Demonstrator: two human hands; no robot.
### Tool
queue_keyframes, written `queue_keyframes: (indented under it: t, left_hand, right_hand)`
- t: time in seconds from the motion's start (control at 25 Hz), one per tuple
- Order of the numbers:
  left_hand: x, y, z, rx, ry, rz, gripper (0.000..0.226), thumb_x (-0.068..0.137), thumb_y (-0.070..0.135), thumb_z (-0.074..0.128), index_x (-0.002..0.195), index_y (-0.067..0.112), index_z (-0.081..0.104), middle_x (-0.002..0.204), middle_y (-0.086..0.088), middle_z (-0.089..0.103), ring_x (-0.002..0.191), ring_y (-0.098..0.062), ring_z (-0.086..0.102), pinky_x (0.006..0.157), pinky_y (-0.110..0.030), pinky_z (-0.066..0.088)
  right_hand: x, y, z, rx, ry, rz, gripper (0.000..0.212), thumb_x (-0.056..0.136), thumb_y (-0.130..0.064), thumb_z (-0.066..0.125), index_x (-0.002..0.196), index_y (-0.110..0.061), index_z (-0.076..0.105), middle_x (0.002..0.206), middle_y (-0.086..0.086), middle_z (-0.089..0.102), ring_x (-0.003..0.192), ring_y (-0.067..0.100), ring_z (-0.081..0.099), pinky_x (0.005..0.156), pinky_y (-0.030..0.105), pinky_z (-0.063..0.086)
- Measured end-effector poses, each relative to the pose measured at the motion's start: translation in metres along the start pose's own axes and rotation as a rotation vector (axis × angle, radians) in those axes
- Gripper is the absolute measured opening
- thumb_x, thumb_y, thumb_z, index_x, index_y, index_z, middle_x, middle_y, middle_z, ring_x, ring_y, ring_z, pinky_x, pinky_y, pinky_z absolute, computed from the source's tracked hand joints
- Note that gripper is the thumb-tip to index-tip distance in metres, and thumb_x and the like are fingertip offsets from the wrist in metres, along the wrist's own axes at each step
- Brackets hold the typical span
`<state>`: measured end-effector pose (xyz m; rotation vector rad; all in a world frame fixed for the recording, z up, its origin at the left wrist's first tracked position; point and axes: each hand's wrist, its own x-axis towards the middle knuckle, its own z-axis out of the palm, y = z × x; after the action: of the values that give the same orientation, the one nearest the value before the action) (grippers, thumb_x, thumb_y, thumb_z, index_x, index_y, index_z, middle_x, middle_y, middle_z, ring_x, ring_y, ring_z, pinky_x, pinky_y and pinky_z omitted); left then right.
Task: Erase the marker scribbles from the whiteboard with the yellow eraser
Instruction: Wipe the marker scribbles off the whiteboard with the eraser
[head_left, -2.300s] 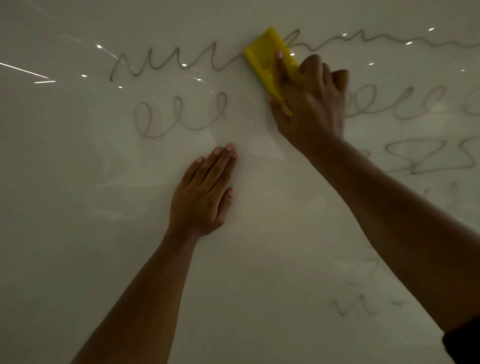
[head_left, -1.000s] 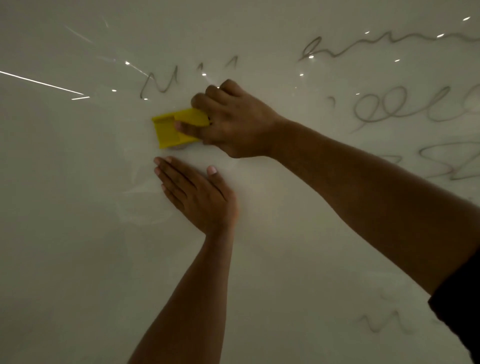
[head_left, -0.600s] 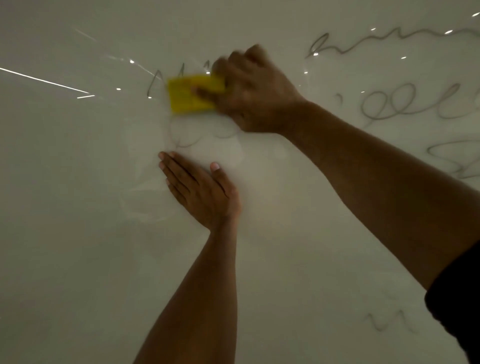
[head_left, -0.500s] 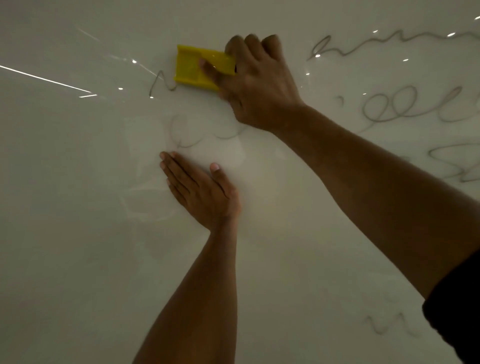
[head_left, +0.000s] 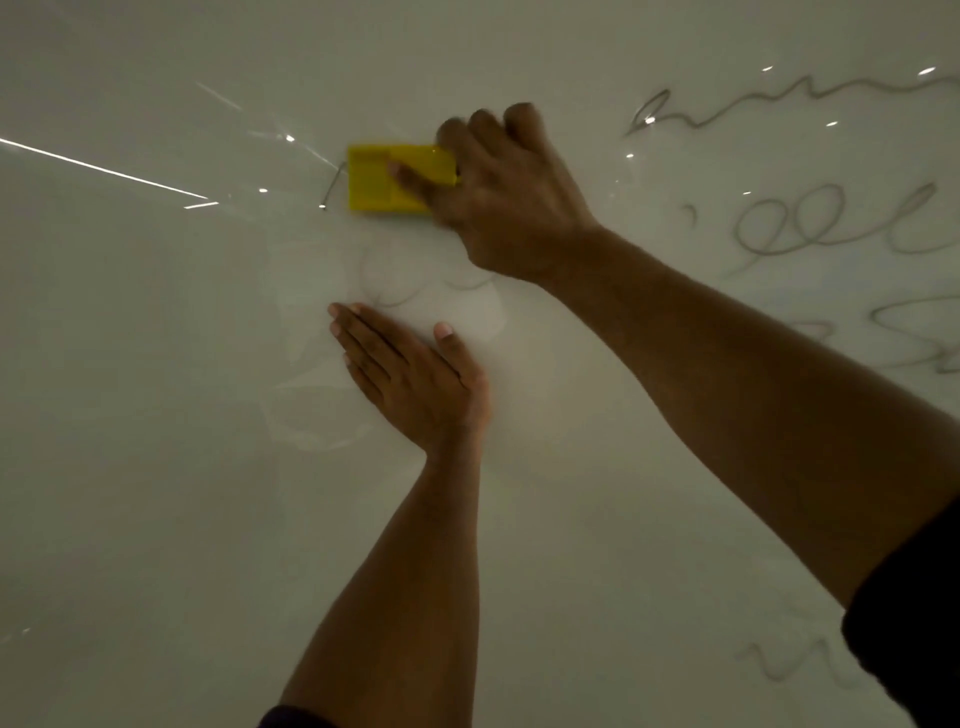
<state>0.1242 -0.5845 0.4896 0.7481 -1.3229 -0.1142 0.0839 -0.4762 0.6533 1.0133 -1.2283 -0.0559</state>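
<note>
A flat, rectangular yellow eraser (head_left: 387, 179) lies against the glossy whiteboard (head_left: 156, 467), upper middle of the view. The right hand (head_left: 511, 202) has its grip curled round the eraser's right end, thumb laid across its face. Just left of the eraser a short grey marker stroke (head_left: 332, 184) shows. The left hand (head_left: 410, 379) rests flat below, fingers straight, holding nothing. Looping grey scribbles (head_left: 810, 223) fill the right side. The board's sheen throws back small points of light and a bright streak (head_left: 104, 169).

Yellow eraser (head_left: 387, 179) flat on scribbled whiteboard (head_left: 156, 467)
</note>
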Motion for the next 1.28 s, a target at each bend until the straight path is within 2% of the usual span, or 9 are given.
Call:
queue_keyframes:
  t: [0.08, 0.28, 0.44, 0.6, 0.72, 0.88, 1.0, 1.16, 1.28]
  left_hand:
    - [0.006, -0.003, 0.0, -0.015, -0.003, 0.025, 0.084, 0.104, 0.049, 0.03, 0.161, -0.012, 0.022, 0.171, -0.03, 0.02, 0.16, -0.041, 0.021, 0.128, -0.05, 0.024]
    - [0.027, -0.018, -0.001, -0.028, -0.01, 0.093, 0.095, 0.101, 0.061, 0.034, 0.163, -0.01, 0.019, 0.173, -0.027, 0.015, 0.162, -0.037, 0.016, 0.129, -0.047, 0.022]
    - [0.026, -0.02, -0.002, -0.05, -0.035, 0.075, 0.106, 0.097, 0.072, 0.038, 0.165, -0.007, 0.015, 0.175, -0.023, 0.012, 0.163, -0.034, 0.012, 0.131, -0.047, 0.019]
    - [0.025, -0.02, -0.004, -0.056, -0.043, 0.077, 0.122, 0.089, 0.081, 0.051, 0.165, -0.007, 0.015, 0.174, -0.024, 0.012, 0.163, -0.035, 0.011, 0.132, -0.046, 0.016]
    - [0.025, -0.02, -0.005, -0.074, -0.061, 0.074, 0.127, 0.085, 0.084, 0.055, 0.165, -0.007, 0.016, 0.174, -0.024, 0.012, 0.164, -0.034, 0.011, 0.133, -0.044, 0.014]
    - [0.025, -0.021, -0.006, -0.098, -0.031, 0.076, 0.129, 0.083, 0.085, 0.057, 0.164, -0.008, 0.019, 0.174, -0.024, 0.016, 0.163, -0.035, 0.014, 0.133, -0.042, 0.014]
    - [0.024, -0.021, -0.007, -0.108, -0.05, 0.072, 0.129, 0.083, 0.084, 0.057, 0.164, -0.008, 0.018, 0.174, -0.024, 0.015, 0.163, -0.035, 0.013, 0.133, -0.043, 0.015]
    - [0.025, -0.023, -0.009, -0.095, -0.061, 0.086, 0.125, 0.084, 0.081, 0.059, 0.164, -0.008, 0.019, 0.174, -0.023, 0.015, 0.163, -0.034, 0.014, 0.133, -0.042, 0.015]
    - [0.026, -0.029, -0.013, -0.105, -0.1, 0.125, 0.115, 0.09, 0.073, 0.053, 0.164, -0.008, 0.018, 0.174, -0.024, 0.013, 0.163, -0.035, 0.013, 0.132, -0.045, 0.017]
  right_hand:
    - [0.005, -0.01, 0.002, 0.018, 0.005, 0.139, 0.054, 0.102, -0.017, 0.045, 0.155, -0.025, 0.043, 0.127, 0.021, 0.059, 0.109, 0.039, 0.059, 0.092, 0.047, 0.043]
    - [0.008, 0.028, 0.002, 0.039, 0.017, -0.455, 0.047, 0.105, -0.03, 0.048, 0.152, -0.028, 0.044, 0.129, 0.024, 0.058, 0.108, 0.041, 0.059, 0.093, 0.049, 0.046]
    - [0.007, 0.038, 0.005, 0.001, 0.031, -0.278, 0.048, 0.104, -0.033, 0.049, 0.152, -0.029, 0.043, 0.127, 0.026, 0.059, 0.107, 0.041, 0.06, 0.093, 0.05, 0.046]
    - [0.003, 0.033, 0.003, -0.001, 0.04, -0.559, 0.047, 0.104, -0.032, 0.056, 0.15, -0.029, 0.046, 0.127, 0.021, 0.06, 0.106, 0.04, 0.06, 0.094, 0.048, 0.047]
    - [-0.001, 0.02, 0.007, 0.059, 0.058, -0.387, 0.046, 0.103, -0.033, 0.056, 0.149, -0.032, 0.051, 0.126, 0.02, 0.062, 0.105, 0.038, 0.062, 0.092, 0.046, 0.049]
    - [-0.002, 0.022, 0.003, 0.028, 0.09, -0.528, 0.043, 0.104, -0.029, 0.053, 0.146, -0.035, 0.049, 0.121, 0.022, 0.062, 0.101, 0.038, 0.062, 0.092, 0.049, 0.048]
    - [-0.006, 0.018, 0.004, 0.078, 0.112, -0.23, 0.041, 0.105, -0.03, 0.052, 0.146, -0.035, 0.052, 0.116, 0.023, 0.065, 0.098, 0.038, 0.064, 0.087, 0.048, 0.049]
    - [-0.018, 0.026, 0.006, 0.107, 0.068, -0.507, 0.039, 0.106, -0.031, 0.048, 0.143, -0.035, 0.056, 0.123, 0.022, 0.061, 0.105, 0.041, 0.06, 0.097, 0.052, 0.042]
    - [-0.026, 0.044, 0.008, 0.16, 0.093, -0.191, 0.04, 0.109, -0.036, 0.038, 0.146, -0.041, 0.053, 0.121, 0.021, 0.061, 0.104, 0.04, 0.058, 0.093, 0.049, 0.037]
